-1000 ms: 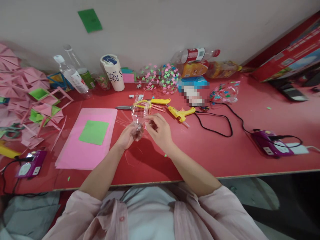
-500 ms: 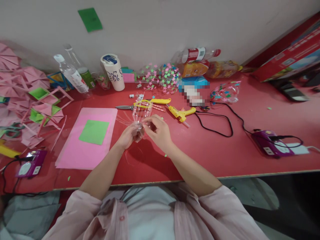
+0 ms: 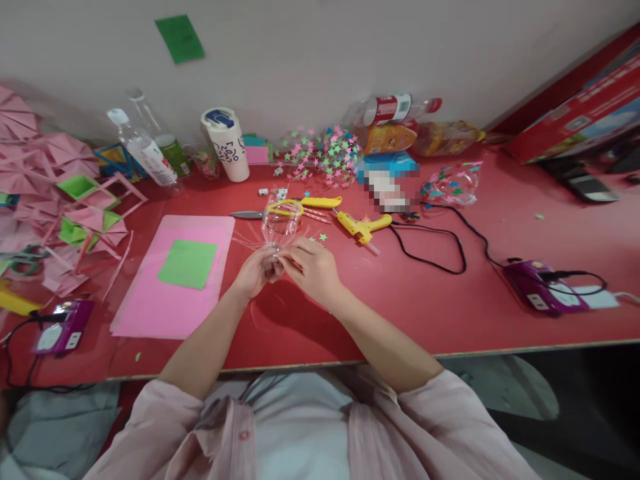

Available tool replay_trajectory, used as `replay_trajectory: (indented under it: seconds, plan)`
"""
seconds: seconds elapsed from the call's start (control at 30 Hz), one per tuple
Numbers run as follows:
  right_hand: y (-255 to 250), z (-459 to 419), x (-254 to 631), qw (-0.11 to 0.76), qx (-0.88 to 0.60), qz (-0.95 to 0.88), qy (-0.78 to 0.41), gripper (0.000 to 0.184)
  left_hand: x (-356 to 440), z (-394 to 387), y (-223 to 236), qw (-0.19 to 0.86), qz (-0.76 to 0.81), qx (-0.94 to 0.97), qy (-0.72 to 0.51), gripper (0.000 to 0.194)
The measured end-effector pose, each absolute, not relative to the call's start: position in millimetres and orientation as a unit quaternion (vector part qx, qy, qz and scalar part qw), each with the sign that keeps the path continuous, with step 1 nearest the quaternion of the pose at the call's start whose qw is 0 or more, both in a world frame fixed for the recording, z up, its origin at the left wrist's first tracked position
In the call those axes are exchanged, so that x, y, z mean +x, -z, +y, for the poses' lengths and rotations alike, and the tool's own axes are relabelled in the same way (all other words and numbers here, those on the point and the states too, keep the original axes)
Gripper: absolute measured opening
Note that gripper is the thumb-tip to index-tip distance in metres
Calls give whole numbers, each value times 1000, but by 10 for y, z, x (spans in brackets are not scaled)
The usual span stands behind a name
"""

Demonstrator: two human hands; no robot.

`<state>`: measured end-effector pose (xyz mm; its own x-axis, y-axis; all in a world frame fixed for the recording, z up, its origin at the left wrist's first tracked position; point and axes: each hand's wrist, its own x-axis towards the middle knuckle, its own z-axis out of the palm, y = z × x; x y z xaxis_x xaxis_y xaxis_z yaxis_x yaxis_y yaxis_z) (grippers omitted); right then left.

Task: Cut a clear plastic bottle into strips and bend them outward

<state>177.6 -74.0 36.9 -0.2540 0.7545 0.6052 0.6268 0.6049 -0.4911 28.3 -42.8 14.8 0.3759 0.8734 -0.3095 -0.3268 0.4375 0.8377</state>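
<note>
Between my hands is a clear plastic bottle piece (image 3: 281,225) cut into thin strips, some of which spread out to the left. My left hand (image 3: 253,272) is closed around its near end. My right hand (image 3: 313,268) pinches at the same end, with thumb and fingertips against the plastic. Just beyond lie scissors (image 3: 247,215) with yellow handles, partly behind the clear plastic, and a yellow-handled cutter (image 3: 321,202). Small green paper stars (image 3: 323,237) lie beside my right hand. A yellow glue gun (image 3: 364,227) rests farther right.
Pink sheets (image 3: 145,293) with a green square (image 3: 188,264) lie left. A white tumbler (image 3: 226,145), plastic bottles (image 3: 145,150) and star-covered clear pieces (image 3: 341,157) line the wall. Pink paper shapes (image 3: 45,153) crowd the far left. A purple power strip (image 3: 543,287) and black cable (image 3: 430,267) are right.
My right hand has shifted slightly left and its fingers have moved along the bottle piece's near end. The strips have turned a little. Green stars beside the hand show more clearly.
</note>
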Motion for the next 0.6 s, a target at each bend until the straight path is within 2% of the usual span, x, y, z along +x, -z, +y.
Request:
replay_trajectory:
  seconds: [0.1, 0.37, 0.6]
  plan:
    - [-362, -734, 1776, 405, -431, -803, -70, 22, 284, -415, -146, 757, 390, 338, -401, 15]
    - [-438, -774, 1796, 451, -456, -766, -43, 16, 284, -426, -190, 756, 381, 349, -401, 14]
    - [-502, -776, 1823, 463, -505, -718, -121, 16, 293, -438, -244, 762, 357, 353, -408, 15]
